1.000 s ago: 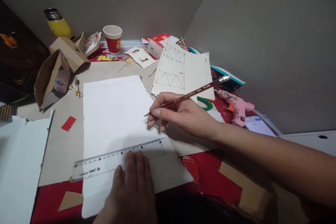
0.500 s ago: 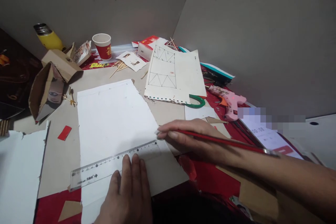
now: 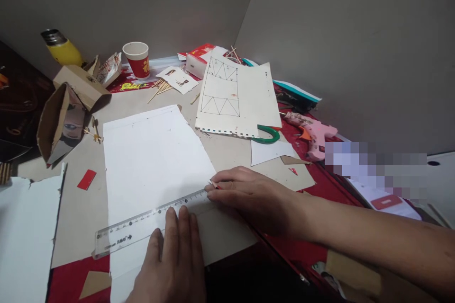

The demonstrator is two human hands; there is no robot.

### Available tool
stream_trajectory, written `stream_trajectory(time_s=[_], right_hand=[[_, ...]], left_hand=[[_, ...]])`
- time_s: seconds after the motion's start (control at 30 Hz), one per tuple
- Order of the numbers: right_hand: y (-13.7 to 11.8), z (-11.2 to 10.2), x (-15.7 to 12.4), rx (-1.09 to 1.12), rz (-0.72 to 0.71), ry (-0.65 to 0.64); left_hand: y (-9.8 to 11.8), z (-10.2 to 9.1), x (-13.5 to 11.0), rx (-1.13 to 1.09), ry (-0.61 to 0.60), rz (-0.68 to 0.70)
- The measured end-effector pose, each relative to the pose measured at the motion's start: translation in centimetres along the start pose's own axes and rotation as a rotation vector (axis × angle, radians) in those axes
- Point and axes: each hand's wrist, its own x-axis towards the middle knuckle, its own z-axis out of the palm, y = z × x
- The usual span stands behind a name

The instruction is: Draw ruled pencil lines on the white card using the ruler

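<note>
A clear plastic ruler (image 3: 142, 224) lies slantwise across the lower part of a white sheet (image 3: 152, 156). My left hand (image 3: 172, 258) rests flat on the ruler, fingers stretched out over it. At the ruler's right end, my right hand (image 3: 249, 191) is closed around a pencil (image 3: 214, 184). The pencil's tip shows by the sheet's right edge, close to the ruler; part of its shaft is hidden under the hand. Beyond the hands, a page with drawn triangles (image 3: 220, 87) lies partly over green-handled scissors (image 3: 272, 135).
A pink glue gun (image 3: 316, 135) and a phone (image 3: 387, 201) are at the right. Along the back stand a paper cup (image 3: 138, 64) and a yellow bottle (image 3: 62, 49). Folded cardboard (image 3: 81, 86), wooden sticks (image 3: 161, 90) and another white board (image 3: 26, 232) lie around.
My right hand has turned over the pencil, so its back end swings from the right down towards me. The left hand and ruler stay in place.
</note>
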Motion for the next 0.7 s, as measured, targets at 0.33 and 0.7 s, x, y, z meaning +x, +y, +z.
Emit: stream_trajectory(time_s=[0.33, 0.7], right_hand=[[-0.5, -1.6, 0.1, 0.242, 0.238, 0.186], [-0.8, -2.6, 2.5, 0.589, 0.476, 0.21]], left_hand=[[-0.5, -0.5, 0.5, -0.024, -0.045, 0.013], [-1.8, -1.6, 1.5, -0.011, -0.165, 0.049]])
